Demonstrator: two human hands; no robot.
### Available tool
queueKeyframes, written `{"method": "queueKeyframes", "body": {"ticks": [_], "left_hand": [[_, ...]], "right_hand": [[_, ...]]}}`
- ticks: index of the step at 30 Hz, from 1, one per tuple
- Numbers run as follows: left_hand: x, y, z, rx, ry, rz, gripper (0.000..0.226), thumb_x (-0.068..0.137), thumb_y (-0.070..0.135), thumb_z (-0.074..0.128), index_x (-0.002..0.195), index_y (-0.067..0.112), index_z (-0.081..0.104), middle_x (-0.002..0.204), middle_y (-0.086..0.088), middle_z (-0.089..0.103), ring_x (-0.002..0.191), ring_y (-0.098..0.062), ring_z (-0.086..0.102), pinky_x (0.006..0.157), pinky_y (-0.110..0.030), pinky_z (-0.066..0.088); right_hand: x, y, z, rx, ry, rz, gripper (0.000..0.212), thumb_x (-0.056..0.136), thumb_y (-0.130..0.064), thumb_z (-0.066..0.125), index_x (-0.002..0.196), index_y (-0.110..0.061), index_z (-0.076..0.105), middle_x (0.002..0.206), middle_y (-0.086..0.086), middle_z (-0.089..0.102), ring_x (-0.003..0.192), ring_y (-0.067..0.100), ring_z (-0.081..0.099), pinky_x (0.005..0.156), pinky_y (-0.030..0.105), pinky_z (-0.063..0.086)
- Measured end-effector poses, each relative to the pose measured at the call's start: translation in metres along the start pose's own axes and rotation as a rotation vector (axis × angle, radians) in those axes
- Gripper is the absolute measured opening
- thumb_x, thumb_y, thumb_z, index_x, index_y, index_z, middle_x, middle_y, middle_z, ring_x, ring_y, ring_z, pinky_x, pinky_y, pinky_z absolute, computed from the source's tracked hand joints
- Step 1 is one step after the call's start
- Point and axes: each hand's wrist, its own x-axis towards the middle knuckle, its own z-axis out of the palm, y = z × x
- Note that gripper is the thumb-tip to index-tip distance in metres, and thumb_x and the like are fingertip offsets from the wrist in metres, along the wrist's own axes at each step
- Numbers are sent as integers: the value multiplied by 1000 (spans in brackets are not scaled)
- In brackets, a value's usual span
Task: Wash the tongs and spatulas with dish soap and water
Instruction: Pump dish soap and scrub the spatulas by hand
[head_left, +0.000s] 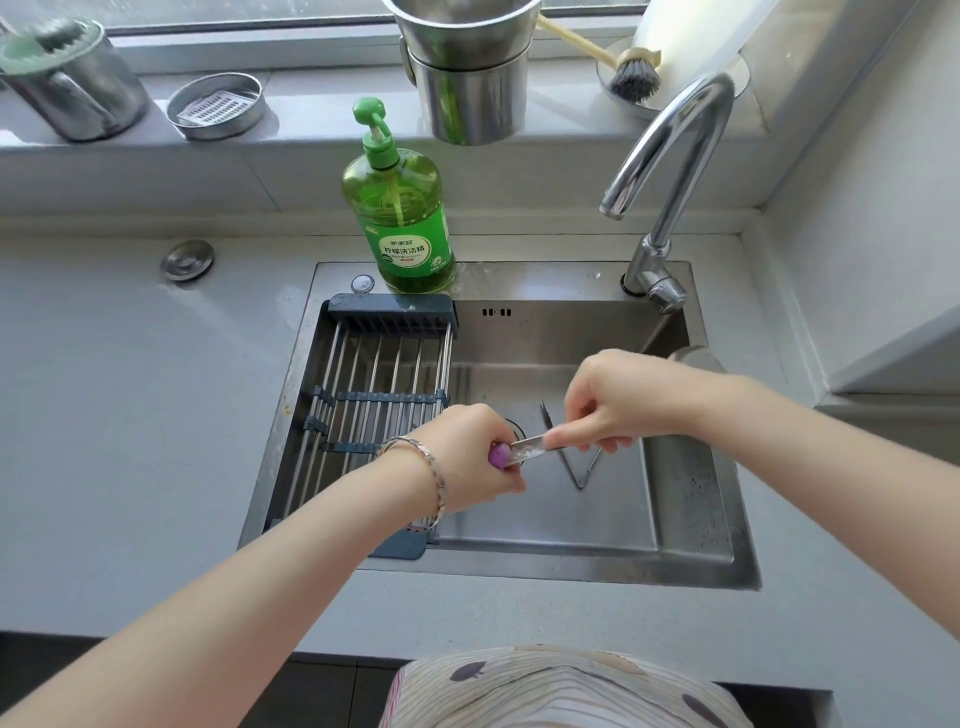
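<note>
Grey kitchen countertop (130, 415) with a rectangular stainless steel sink (519, 569) set into it. A steel-rod drying rack with dark blue ends (374, 374) spans the sink's left part. A green pump bottle of dish soap (405, 228) stands on the back rim, and a curved chrome faucet (675, 156) is at the back right corner.

Both hands are over the basin, near the drain. The left hand (467, 452), with a metal bracelet (415, 467) on its wrist, has its fingers curled tight round the purple handle end of a flat steel utensil (527, 448). Can't tell if it's a spatula or tongs. The right hand (618, 400) pinches the utensil's steel strip between thumb and fingers, just beside the left hand. The short exposed stretch of strip between the hands looks wet and sudsy. The utensil is held roughly level, above the sink floor.

V-shaped thin steel tongs (571, 467) lie flat on the sink floor under the right hand, vertex toward the person. One arm is partly hidden by the right hand's fingers. Neither hand touches them.
</note>
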Motion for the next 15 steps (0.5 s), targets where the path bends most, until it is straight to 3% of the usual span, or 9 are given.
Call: {"method": "queueKeyframes", "body": {"ticks": [3,7,12,15], "left_hand": [[1,4,-1,-1,-14,20,30,81,25,66,54,23,51,59,2,56,59,-16,54,66,-28,53],[-1,-4,-5,34,10,-15,33,82,24,63,54,18,48,54,2,47,51,-15,44,52,-22,43],[1,1,0,13,-14,15,22,80,23,65,60,20,56,60,1,56,58,-17,53,65,-27,53],[-2,-9,-2,1,-10,-20,21,82,23,64,65,11,60,58,1,50,53,-14,47,58,-23,50]], "right_hand": [[6,-15,12,-11,9,-33,54,76,-64,56,46,-19,55,40,-4,52,37,5,46,45,14,37],[3,-3,2,-32,30,29,51,78,-57,59,45,-18,57,39,-5,52,37,6,47,48,17,39],[10,-13,12,-22,-24,-34,56,76,-65,55,46,-19,56,39,-5,52,38,6,45,46,13,37],[3,2,-2,-52,-46,-23,43,82,-52,59,54,-19,63,47,-5,59,41,3,48,50,14,38]]}}
